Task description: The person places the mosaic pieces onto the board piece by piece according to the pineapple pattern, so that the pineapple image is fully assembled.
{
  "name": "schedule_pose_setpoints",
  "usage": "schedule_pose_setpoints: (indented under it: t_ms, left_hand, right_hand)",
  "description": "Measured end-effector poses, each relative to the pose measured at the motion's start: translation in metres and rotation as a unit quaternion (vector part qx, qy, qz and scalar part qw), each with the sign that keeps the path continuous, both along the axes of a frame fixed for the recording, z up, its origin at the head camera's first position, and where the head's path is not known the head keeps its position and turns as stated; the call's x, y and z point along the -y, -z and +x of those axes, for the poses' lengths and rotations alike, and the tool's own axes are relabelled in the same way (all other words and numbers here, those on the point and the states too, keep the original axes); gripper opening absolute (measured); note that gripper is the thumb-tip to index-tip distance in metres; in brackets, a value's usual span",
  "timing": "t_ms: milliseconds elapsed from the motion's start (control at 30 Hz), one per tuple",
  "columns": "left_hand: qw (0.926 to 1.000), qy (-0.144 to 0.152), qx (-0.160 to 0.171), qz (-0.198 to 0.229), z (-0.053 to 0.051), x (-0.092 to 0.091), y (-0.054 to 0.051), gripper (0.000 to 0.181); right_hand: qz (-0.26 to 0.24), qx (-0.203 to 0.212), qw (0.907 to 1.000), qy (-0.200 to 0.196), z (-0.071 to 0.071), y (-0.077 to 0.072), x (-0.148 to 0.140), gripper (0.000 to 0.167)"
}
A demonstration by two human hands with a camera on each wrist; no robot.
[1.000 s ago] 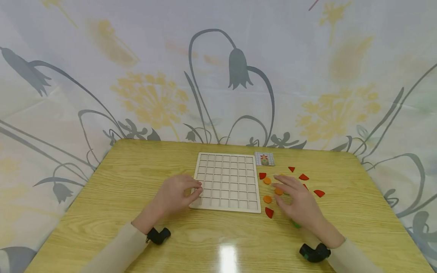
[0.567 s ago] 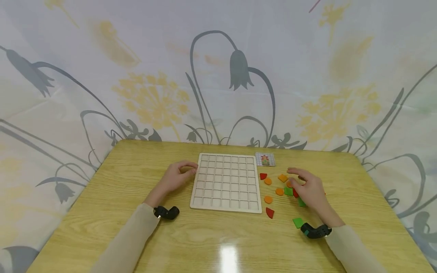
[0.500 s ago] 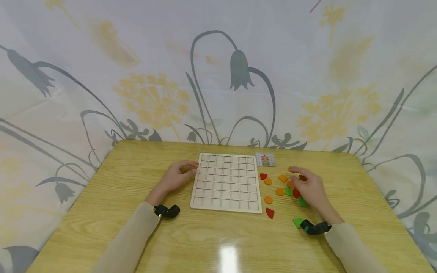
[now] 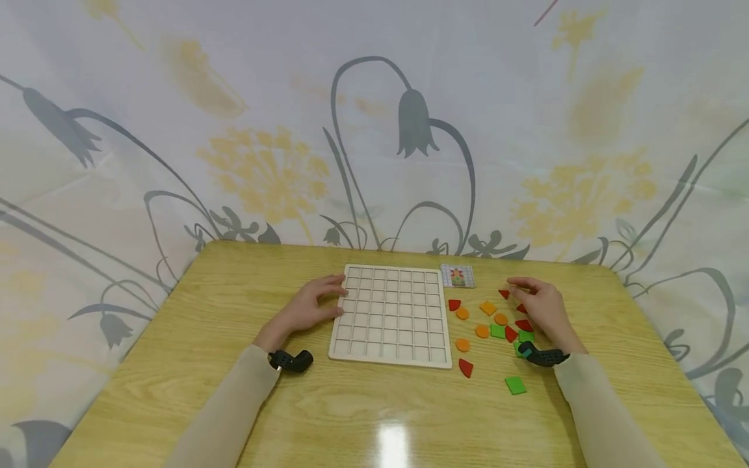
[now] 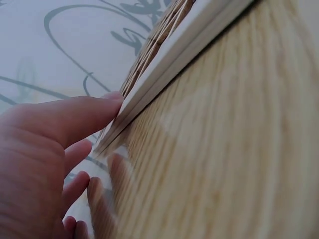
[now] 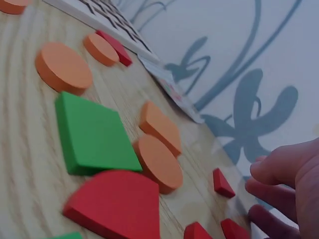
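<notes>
My left hand [image 4: 308, 304] rests at the left edge of a pale square grid board [image 4: 390, 322]. In the left wrist view its thumb [image 5: 94, 112] touches the board's rim, with the other fingers loosely bent below. My right hand [image 4: 544, 309] hovers at the far right of a scatter of flat coloured pieces, its fingers relaxed and nothing seen between them. Closest to its fingertips lies a small red triangle [image 6: 223, 184]. Red quarter-circle pieces [image 4: 465, 368], orange discs [image 4: 482, 331], an orange square [image 4: 487, 307] and green squares [image 4: 515, 385] lie between hand and board. The right hand hides part of the scatter.
A small card with a flower picture on a grid [image 4: 458, 276] lies at the board's far right corner. Behind the wooden table [image 4: 234, 273] hangs a wall covering [image 4: 281, 175] printed with flowers. Black wrist cameras [image 4: 290, 361] sit on both forearms.
My left hand has moved away from me along the board's left edge. The right hand has shifted right and away from me, off the middle of the pieces, uncovering several green and red ones.
</notes>
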State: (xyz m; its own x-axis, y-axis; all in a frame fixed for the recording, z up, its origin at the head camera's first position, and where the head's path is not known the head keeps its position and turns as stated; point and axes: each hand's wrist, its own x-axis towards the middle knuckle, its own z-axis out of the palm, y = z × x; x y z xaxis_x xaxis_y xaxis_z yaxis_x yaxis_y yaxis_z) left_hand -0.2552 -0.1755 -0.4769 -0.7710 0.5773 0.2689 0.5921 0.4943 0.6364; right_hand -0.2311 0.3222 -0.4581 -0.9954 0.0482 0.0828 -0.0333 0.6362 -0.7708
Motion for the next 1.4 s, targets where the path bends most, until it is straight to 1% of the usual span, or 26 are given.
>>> schedule_pose_setpoints:
  t_ms: [200, 300, 400, 567, 667, 800, 967, 1200, 1400]
  left_hand:
    - [0.9997, 0.000, -0.011, -0.021, 0.000, -0.001, 0.001, 0.037]
    - [0.9996, 0.001, -0.014, -0.025, 0.001, -0.001, 0.001, 0.037]
    - [0.9995, 0.003, -0.020, -0.027, 0.000, -0.001, 0.002, 0.035]
    - [0.9990, -0.002, -0.023, -0.039, 0.001, 0.001, 0.003, 0.035]
    - [0.9985, -0.004, -0.021, -0.050, 0.001, 0.001, 0.002, 0.040]
    - [0.9983, -0.003, -0.013, -0.056, 0.001, 0.000, 0.000, 0.046]
    - [0.9980, -0.002, -0.016, -0.062, 0.001, -0.002, -0.002, 0.047]
    - [0.9976, -0.011, 0.008, -0.067, 0.002, -0.003, -0.003, 0.050]
    - [0.9974, -0.011, 0.009, -0.070, 0.001, -0.004, -0.002, 0.051]
  right_hand:
    - [-0.015, 0.036, 0.9990, -0.021, -0.003, 0.002, -0.007, 0.042]
    - [-0.013, 0.058, 0.9977, -0.032, -0.004, 0.003, -0.008, 0.045]
    - [-0.014, 0.072, 0.9967, -0.035, -0.004, 0.003, -0.009, 0.047]
    - [-0.013, 0.071, 0.9967, -0.038, -0.005, 0.002, -0.006, 0.049]
    - [-0.013, 0.071, 0.9968, -0.034, -0.005, 0.003, -0.006, 0.050]
    - [-0.012, 0.073, 0.9968, -0.029, -0.007, 0.005, -0.006, 0.050]
    - [-0.001, 0.067, 0.9975, -0.020, -0.010, 0.007, -0.004, 0.044]
    - [0.002, 0.053, 0.9985, -0.013, -0.011, 0.007, -0.001, 0.036]
    - [0.018, 0.034, 0.9992, 0.005, -0.012, 0.011, -0.001, 0.029]
